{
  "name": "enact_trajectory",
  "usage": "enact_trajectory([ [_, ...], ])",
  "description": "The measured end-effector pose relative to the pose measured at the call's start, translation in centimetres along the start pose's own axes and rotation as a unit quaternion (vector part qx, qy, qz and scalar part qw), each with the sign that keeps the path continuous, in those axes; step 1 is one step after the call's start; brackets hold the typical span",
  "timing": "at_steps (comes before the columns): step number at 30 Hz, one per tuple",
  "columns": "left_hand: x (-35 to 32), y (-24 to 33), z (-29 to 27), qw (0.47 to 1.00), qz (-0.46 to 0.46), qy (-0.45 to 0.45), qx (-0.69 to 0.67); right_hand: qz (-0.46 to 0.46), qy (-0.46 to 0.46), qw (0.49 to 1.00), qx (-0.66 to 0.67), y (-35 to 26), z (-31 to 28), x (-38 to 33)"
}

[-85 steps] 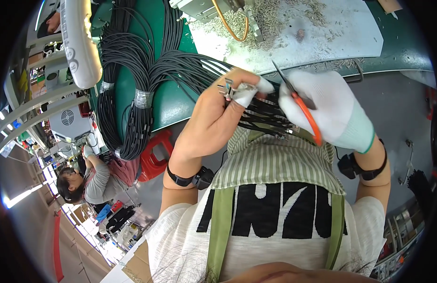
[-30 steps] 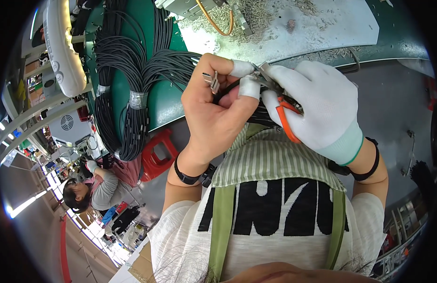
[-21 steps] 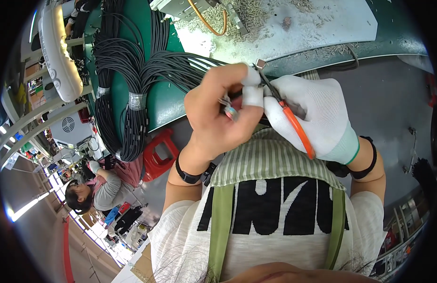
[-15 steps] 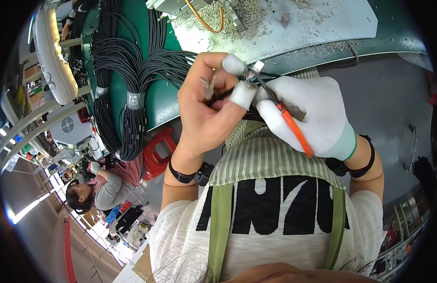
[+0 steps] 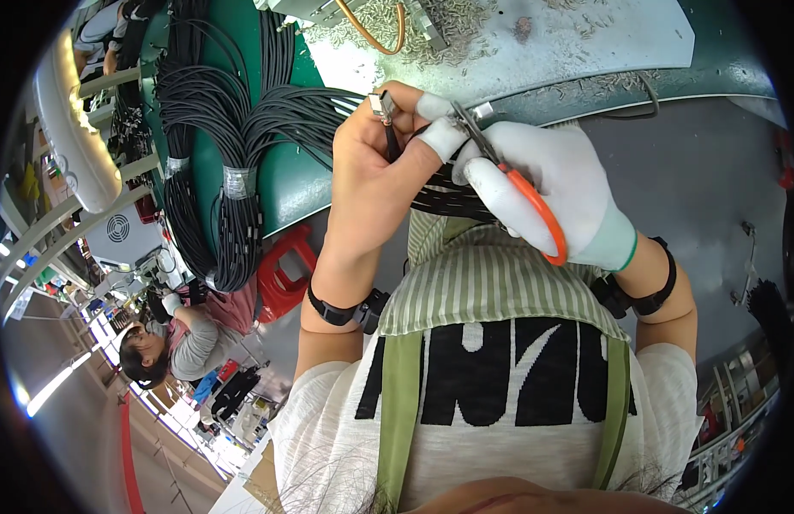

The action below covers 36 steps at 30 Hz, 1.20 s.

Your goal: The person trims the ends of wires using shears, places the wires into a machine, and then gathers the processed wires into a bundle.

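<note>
Black cables (image 5: 452,201) gather between a worker's hands above a striped apron (image 5: 500,287), some gripped in the bare left hand (image 5: 371,167), its thumb and forefinger wrapped white. The gloved right hand (image 5: 555,184) grips an orange-handled tool (image 5: 534,199). On the green table (image 5: 290,184), a white sheet (image 5: 637,51) bears scattered small pale pieces (image 5: 465,30) beside taped cable bundles (image 5: 212,90).

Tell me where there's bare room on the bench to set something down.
Smooth green tabletop shows bare between the tape-bound black cables and the left hand. The flat white board looks mostly bare at its right end, beyond the small scattered pale bits. Those bits crowd its upper middle; cables crowd the tabletop's left side.
</note>
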State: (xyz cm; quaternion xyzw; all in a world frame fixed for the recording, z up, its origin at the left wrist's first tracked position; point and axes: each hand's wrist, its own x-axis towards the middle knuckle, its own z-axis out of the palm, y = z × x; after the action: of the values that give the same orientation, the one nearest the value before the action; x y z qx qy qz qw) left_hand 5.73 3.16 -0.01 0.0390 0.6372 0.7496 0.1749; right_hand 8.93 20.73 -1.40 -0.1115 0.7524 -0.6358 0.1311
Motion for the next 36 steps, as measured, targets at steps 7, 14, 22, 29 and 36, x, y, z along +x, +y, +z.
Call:
enact_trajectory([
  [7, 2.7, -0.3, -4.1, 0.996, -0.067, 0.057, -0.004, 0.062, 0.040, 0.997, 0.005, 0.1, -3.8, 2.3],
  [14, 6.9, 0.1, -3.7, 0.999, -0.048, 0.020, 0.005, 0.054, -0.034, 0.995, 0.074, -2.2, -6.1, 8.3],
  [22, 6.6, 1.9, -2.7, 0.987, 0.015, -0.004, 0.163, 0.107, -0.112, 0.974, 0.167, -1.6, -6.3, 9.9],
  [29, 5.9, 1.3, -2.0, 0.940, 0.130, 0.059, 0.310, 0.157, -0.146, 0.956, 0.201, -2.2, -6.7, 10.1],
  [36, 5.3, 1.6, -1.2, 0.928, 0.137, 0.056, 0.343, 0.163, -0.163, 0.939, 0.254, -1.3, -7.1, 10.0],
])
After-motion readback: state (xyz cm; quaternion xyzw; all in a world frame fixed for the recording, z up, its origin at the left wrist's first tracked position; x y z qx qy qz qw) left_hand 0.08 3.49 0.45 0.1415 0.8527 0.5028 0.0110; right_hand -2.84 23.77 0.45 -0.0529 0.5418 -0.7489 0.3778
